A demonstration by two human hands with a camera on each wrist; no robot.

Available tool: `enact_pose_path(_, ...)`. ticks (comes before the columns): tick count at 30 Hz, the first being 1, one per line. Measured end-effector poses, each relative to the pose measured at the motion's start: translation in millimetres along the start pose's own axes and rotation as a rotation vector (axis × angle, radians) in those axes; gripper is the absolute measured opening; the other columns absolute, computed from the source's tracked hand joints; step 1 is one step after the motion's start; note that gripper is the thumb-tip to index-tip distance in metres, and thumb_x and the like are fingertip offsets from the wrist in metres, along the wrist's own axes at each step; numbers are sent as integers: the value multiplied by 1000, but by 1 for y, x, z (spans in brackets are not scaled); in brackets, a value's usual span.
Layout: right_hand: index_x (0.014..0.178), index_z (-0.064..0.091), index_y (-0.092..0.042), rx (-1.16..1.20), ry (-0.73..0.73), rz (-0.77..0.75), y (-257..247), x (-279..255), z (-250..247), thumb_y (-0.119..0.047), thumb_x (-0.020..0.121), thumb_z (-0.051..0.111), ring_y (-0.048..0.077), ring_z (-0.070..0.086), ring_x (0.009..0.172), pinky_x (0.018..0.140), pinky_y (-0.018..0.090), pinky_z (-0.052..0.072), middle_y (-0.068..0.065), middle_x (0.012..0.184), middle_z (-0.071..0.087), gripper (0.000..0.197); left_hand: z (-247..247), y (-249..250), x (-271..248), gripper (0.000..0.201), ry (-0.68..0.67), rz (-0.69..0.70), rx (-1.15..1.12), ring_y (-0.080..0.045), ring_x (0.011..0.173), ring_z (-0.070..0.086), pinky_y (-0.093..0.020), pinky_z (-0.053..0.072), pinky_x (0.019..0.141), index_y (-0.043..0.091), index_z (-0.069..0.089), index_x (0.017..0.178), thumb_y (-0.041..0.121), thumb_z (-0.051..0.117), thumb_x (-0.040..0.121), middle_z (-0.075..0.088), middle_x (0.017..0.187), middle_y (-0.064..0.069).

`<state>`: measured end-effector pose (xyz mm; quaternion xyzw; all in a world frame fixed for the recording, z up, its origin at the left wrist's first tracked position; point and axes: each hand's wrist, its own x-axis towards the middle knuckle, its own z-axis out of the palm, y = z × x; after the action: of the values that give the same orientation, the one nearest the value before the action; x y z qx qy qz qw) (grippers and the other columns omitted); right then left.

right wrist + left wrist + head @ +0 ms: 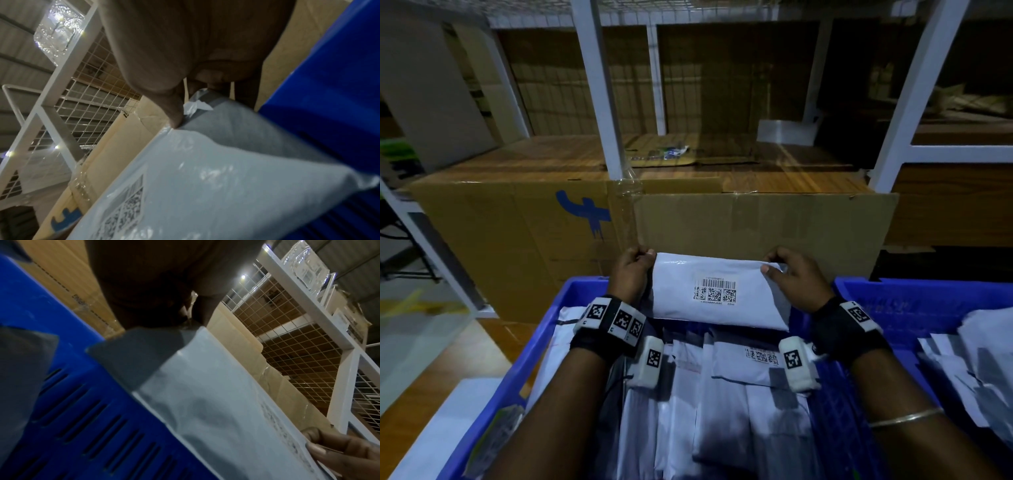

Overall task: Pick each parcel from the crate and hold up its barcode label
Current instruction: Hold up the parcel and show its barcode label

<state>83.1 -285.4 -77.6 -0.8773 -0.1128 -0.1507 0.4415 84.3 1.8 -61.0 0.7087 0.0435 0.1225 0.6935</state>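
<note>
White parcel (719, 298) held over crate (914, 301), long axis 9-to-3, label (715, 290) facing up-camera, pinched at top corners by left hand (631, 270) and right hand (796, 274), equally near.

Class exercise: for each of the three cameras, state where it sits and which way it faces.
Head: looks down on both hands holding the parcel above the blue crate.
Left wrist: looks along the left hand up to the wire rack.
Right wrist: looks along the right hand.
All share the parcel.
</note>
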Motion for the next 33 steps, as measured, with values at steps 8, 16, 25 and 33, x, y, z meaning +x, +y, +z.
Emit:
enact_pose_path(8, 105, 57, -17, 361, 145, 126, -5, 2, -5, -15, 86, 73, 23, 64, 88, 76, 37, 51, 9, 96, 68, 25, -3, 2, 2, 29, 86, 134, 65, -13, 62, 49, -27, 40, 60, 17, 49, 72, 9, 49, 99, 52, 67, -2)
enact_pose_path(16, 107, 67, -11, 519, 205, 171, -10, 2, -1, -22, 99, 55, 25, 69, 97, 86, 45, 54, 10, 105, 73, 18, 0, 4, 3, 14, 47, 69, 0, -16, 73, 57, -34, 46, 68, 20, 54, 87, 26, 51, 99, 62, 81, -2)
enact_pose_path(25, 120, 63, -18, 528, 340, 179, 1, 8, -7, -33, 99, 53, 21, 67, 106, 94, 48, 54, 3, 115, 70, 27, 5, 12, -6, 8, -155, -142, -109, -12, 45, 56, -31, 56, 54, 0, 61, 81, 3, 63, 88, 55, 67, -11)
enact_pose_path(33, 115, 64, -9, 487, 380, 156, 4, 9, -10, -24, 101, 51, 18, 69, 93, 79, 34, 55, 9, 109, 71, 25, 3, 10, -13, 10, -219, -105, -15, -12, 51, 66, -18, 52, 49, -10, 63, 95, -4, 63, 87, 67, 74, -15)
